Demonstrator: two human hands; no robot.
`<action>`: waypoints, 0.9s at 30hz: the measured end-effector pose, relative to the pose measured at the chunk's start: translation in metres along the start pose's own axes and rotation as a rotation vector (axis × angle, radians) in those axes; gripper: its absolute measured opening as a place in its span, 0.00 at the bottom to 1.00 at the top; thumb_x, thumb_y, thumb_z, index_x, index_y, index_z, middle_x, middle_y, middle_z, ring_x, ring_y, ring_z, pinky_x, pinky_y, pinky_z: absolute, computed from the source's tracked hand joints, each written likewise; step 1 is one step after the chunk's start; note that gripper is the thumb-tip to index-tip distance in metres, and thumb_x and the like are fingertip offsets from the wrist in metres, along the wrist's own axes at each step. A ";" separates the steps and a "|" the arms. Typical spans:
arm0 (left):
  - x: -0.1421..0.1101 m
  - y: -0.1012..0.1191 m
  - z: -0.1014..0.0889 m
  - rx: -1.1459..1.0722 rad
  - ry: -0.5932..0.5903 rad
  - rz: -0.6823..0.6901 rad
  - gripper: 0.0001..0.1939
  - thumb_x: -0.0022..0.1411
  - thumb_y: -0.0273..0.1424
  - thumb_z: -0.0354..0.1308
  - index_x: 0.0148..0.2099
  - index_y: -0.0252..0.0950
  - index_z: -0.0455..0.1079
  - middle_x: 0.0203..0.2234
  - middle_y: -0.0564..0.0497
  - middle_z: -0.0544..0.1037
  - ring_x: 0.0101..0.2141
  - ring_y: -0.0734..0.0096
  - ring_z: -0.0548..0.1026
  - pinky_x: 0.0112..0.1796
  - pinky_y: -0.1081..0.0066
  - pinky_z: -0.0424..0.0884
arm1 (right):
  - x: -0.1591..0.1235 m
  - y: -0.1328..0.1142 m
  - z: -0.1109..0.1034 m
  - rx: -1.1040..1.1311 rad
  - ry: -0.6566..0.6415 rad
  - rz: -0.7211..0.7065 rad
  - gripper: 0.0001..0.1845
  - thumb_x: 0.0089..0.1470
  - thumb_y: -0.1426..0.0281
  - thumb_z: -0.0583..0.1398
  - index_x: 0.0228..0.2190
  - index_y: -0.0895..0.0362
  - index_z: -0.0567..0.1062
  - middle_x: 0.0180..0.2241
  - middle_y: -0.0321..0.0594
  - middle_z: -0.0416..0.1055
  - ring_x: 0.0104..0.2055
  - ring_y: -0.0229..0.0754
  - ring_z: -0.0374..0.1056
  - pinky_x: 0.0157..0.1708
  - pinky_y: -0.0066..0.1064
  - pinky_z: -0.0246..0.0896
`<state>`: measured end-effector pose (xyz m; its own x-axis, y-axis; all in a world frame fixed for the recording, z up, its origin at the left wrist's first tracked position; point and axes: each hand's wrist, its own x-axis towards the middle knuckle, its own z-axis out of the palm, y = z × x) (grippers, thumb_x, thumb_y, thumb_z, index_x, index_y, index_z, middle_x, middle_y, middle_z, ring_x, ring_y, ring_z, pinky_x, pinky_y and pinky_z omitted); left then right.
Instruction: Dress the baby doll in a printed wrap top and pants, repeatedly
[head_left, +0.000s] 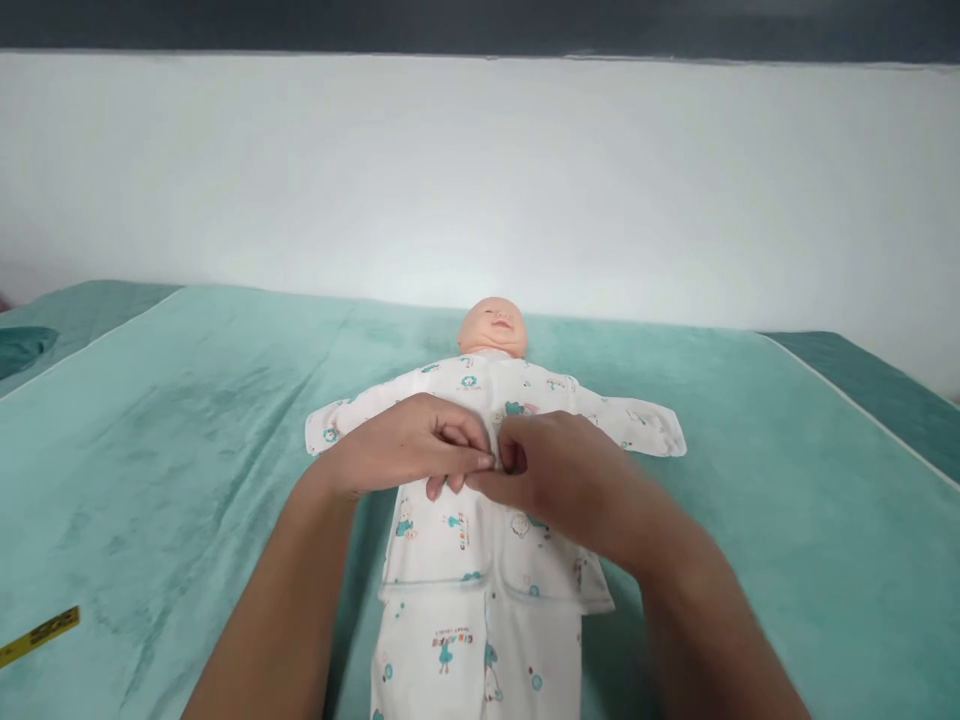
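Observation:
A baby doll (493, 326) lies on its back, dressed in a white baby shirt (450, 525) printed with teal figures, its sleeves spread to both sides. White printed trousers (427, 660) show below the shirt's hem. Over the chest, my left hand (416, 442) pinches the front edge of the shirt between thumb and fingers. Close against it, my right hand (555, 470) is closed at the same spot on the front opening. A small button (497, 418) shows just above my fingertips. Whatever fastening lies between the fingers is hidden.
A teal blanket (210, 480) with some creases covers the bed beneath the doll. At the lower left lies a yellow strip with dark markings (41, 636). Behind the bed stands a white wall (480, 180) with a dark band along the top.

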<state>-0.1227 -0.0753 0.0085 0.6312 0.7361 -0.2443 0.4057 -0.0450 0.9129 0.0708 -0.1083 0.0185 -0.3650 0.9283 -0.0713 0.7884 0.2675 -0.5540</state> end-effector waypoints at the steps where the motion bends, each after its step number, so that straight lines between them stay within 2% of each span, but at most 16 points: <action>1: -0.001 0.001 0.000 0.032 -0.029 -0.011 0.08 0.58 0.36 0.57 0.33 0.38 0.75 0.19 0.55 0.71 0.19 0.76 0.68 0.22 0.74 0.63 | -0.004 -0.004 0.002 -0.076 0.006 0.004 0.17 0.51 0.64 0.60 0.18 0.55 0.60 0.17 0.33 0.61 0.19 0.33 0.49 0.19 0.31 0.38; 4: -0.003 0.003 0.003 0.110 -0.042 -0.034 0.08 0.56 0.36 0.57 0.32 0.40 0.75 0.19 0.55 0.71 0.19 0.75 0.66 0.19 0.75 0.58 | -0.012 -0.007 0.005 -0.180 -0.014 0.001 0.14 0.48 0.73 0.56 0.17 0.56 0.57 0.16 0.32 0.58 0.18 0.33 0.44 0.18 0.33 0.35; 8: -0.004 0.006 0.005 0.175 0.001 -0.003 0.06 0.53 0.35 0.60 0.27 0.39 0.72 0.19 0.56 0.68 0.20 0.77 0.63 0.19 0.77 0.55 | -0.014 0.002 0.002 -0.074 -0.064 0.004 0.15 0.48 0.75 0.54 0.17 0.56 0.54 0.16 0.31 0.56 0.19 0.32 0.44 0.17 0.31 0.35; 10: -0.003 0.008 0.006 0.189 -0.027 -0.007 0.07 0.52 0.36 0.61 0.28 0.38 0.73 0.20 0.57 0.68 0.22 0.78 0.62 0.21 0.77 0.56 | -0.013 0.008 -0.001 0.080 -0.142 0.012 0.14 0.51 0.74 0.53 0.18 0.56 0.55 0.16 0.30 0.57 0.19 0.31 0.50 0.17 0.29 0.40; 14: -0.003 0.009 0.007 0.226 -0.025 -0.020 0.11 0.56 0.39 0.58 0.28 0.37 0.70 0.20 0.57 0.66 0.22 0.78 0.60 0.20 0.76 0.53 | -0.009 0.020 -0.004 0.442 -0.304 0.063 0.12 0.57 0.70 0.53 0.21 0.55 0.62 0.19 0.31 0.64 0.22 0.33 0.65 0.21 0.25 0.57; 18: -0.004 0.009 0.009 0.211 -0.015 -0.013 0.09 0.58 0.35 0.54 0.28 0.37 0.66 0.19 0.58 0.61 0.20 0.79 0.56 0.19 0.76 0.52 | -0.006 0.024 0.000 0.591 -0.303 0.069 0.14 0.58 0.66 0.55 0.22 0.56 0.64 0.17 0.31 0.66 0.18 0.32 0.64 0.20 0.23 0.59; 22: -0.004 0.010 0.012 0.162 0.013 -0.052 0.07 0.57 0.36 0.55 0.31 0.39 0.68 0.20 0.59 0.64 0.21 0.79 0.60 0.18 0.78 0.54 | -0.004 0.027 0.002 0.657 -0.273 0.032 0.16 0.60 0.66 0.55 0.21 0.56 0.64 0.14 0.29 0.63 0.16 0.30 0.61 0.18 0.21 0.56; 25: -0.002 0.008 0.012 0.199 0.040 -0.020 0.05 0.56 0.32 0.56 0.29 0.38 0.68 0.20 0.59 0.64 0.20 0.81 0.59 0.18 0.79 0.51 | -0.003 0.030 0.004 0.685 -0.265 0.024 0.18 0.60 0.66 0.56 0.20 0.56 0.62 0.13 0.28 0.62 0.14 0.29 0.60 0.16 0.20 0.54; 27: -0.001 0.006 0.009 0.170 0.013 0.011 0.05 0.57 0.31 0.57 0.29 0.37 0.69 0.19 0.59 0.65 0.20 0.81 0.59 0.18 0.79 0.52 | -0.003 0.032 0.006 0.722 -0.278 0.028 0.19 0.60 0.65 0.57 0.19 0.57 0.63 0.13 0.28 0.63 0.14 0.28 0.60 0.16 0.20 0.54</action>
<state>-0.1146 -0.0827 0.0115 0.6280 0.7435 -0.2297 0.5057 -0.1655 0.8467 0.0940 -0.1041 -0.0044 -0.5358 0.8076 -0.2464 0.3162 -0.0786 -0.9454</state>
